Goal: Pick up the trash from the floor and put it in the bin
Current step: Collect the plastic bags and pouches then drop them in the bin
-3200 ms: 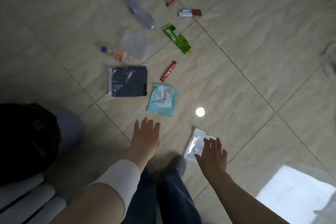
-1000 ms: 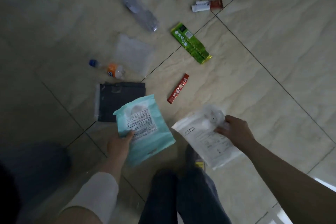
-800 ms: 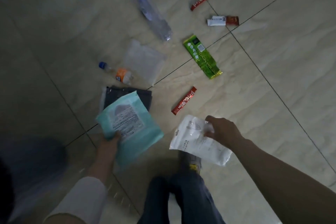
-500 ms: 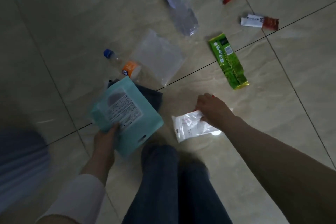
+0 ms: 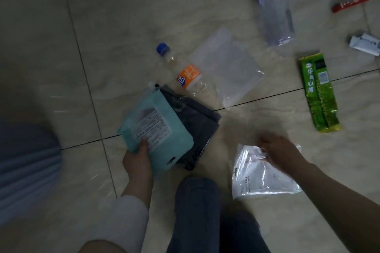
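My left hand point(image 5: 137, 162) grips a teal pouch point(image 5: 156, 127) with a white label, held low over the tiled floor. A dark grey packet point(image 5: 198, 127) lies right under the pouch; I cannot tell whether my fingers hold it too. My right hand point(image 5: 279, 154) is closed on the top of a crumpled clear-white plastic packet point(image 5: 259, 178) that hangs just above the floor. A blurred blue-grey ribbed shape point(image 5: 24, 170) at the left edge may be the bin.
Loose on the floor beyond my hands: a small bottle point(image 5: 186, 74) with an orange label, a clear flat bag point(image 5: 225, 70), a large clear bottle point(image 5: 273, 6), a green packet point(image 5: 317, 92), a red stick point(image 5: 355, 2), a white wrapper point(image 5: 366, 44). My jeans-clad legs point(image 5: 197, 215) are below.
Both hands picked up their packets from the floor. My view has shifted left and closer. The red stick that lay by my right hand is out of sight now.
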The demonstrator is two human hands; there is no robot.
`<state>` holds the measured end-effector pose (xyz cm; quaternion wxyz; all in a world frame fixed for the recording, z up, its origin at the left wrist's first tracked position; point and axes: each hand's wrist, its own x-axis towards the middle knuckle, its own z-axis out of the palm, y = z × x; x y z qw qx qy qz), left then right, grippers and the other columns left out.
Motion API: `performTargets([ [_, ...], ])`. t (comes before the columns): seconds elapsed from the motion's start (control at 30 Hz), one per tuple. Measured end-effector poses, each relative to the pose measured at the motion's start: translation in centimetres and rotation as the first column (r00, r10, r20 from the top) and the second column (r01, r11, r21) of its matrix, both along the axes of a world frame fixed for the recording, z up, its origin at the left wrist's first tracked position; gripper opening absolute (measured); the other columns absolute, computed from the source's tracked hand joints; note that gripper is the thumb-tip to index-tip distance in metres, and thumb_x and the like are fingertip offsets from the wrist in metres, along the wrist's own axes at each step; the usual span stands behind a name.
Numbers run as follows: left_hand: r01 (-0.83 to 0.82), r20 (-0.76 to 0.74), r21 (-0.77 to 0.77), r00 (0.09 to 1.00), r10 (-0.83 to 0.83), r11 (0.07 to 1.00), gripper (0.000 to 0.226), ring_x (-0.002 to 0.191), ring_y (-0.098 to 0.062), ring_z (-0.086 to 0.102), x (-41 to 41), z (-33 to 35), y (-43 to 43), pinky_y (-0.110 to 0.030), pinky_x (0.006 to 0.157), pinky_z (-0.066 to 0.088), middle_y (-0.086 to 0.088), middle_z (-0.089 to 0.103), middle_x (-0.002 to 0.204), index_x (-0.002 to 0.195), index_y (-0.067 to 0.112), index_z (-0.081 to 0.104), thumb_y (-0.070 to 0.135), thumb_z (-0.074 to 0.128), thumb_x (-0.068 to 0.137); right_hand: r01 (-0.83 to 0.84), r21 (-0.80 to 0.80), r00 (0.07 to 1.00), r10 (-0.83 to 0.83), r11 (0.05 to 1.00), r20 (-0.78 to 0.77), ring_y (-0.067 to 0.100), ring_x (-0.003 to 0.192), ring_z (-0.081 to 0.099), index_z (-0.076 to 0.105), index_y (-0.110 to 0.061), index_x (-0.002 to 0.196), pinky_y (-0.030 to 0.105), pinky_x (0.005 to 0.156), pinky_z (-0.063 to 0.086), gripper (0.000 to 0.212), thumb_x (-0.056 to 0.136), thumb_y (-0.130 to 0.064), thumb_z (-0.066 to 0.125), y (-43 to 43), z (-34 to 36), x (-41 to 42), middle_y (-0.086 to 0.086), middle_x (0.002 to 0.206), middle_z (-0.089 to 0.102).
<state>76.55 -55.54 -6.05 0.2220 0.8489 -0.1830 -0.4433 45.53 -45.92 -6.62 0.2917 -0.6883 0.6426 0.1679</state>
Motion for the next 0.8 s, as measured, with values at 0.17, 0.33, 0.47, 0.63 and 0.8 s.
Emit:
performTargets([
  [0.17,0.111,0.209,0.265,0.963,-0.169,0.958,0.064,0.118,-0.035,0.053,-2.0,-1.0,-0.7,-0.037,0.100,0.044,-0.024,0.057,0.129,0.124,0.000,0.055,0.043,0.068,0.079,0.228,0.086,0.972,-0.222,0.970,-0.070,0.016,0.101,0.064,0.060,-0.027,0.115,0.026,0.077,0.048,0.033,0.084,-0.036,0.063,1.3,0.6,-1.0,-0.007,0.105,0.070],
  [0.33,-0.079,0.176,0.333,0.984,0.021,0.940,0.094,0.127,-0.039,0.041,-4.6,-2.1,-1.4,-0.045,0.107,0.037,-0.023,0.035,0.141,0.138,0.007,0.026,0.025,0.084,0.065,0.379,-0.122,0.925,-0.377,0.917,0.036,0.019,0.066,0.072,0.072,-0.010,0.087,0.027,0.052,0.050,0.036,0.056,-0.017,0.089,1.6,1.3,-2.7,0.001,0.072,0.074],
  [0.47,-0.131,0.052,0.276,0.991,0.121,0.952,0.086,0.130,-0.035,0.043,-5.0,-3.7,-1.1,-0.041,0.107,0.036,-0.020,0.039,0.145,0.144,0.004,0.019,0.019,0.072,0.079,0.341,-0.170,0.939,-0.328,0.924,0.104,0.016,0.053,0.070,0.071,-0.008,0.078,0.025,0.042,0.046,0.041,0.044,-0.009,0.093,1.8,0.8,-2.9,0.000,0.060,0.070],
  [0.63,-0.004,-0.171,0.251,0.984,0.049,0.968,0.053,0.105,-0.029,0.062,-3.2,-0.3,0.4,-0.034,0.091,0.049,-0.016,0.063,0.123,0.125,0.002,0.055,0.013,0.073,0.077,0.565,0.072,0.821,-0.569,0.822,0.053,0.024,0.082,0.067,0.058,-0.016,0.076,0.024,0.061,0.036,0.021,0.074,-0.027,0.076,2.0,2.3,-3.8,0.004,0.080,0.072],
  [0.8,0.058,-0.353,0.273,0.935,0.044,0.960,0.053,0.103,-0.029,0.062,-0.2,8.8,2.9,-0.048,0.098,0.046,-0.014,0.062,0.125,0.133,0.007,0.050,0.011,0.067,0.084,0.750,0.194,0.635,-0.770,0.632,0.057,0.026,0.098,0.066,0.070,-0.012,0.101,0.032,0.078,0.046,0.032,0.074,-0.028,0.077,1.7,9.2,-5.8,0.010,0.100,0.074],
])
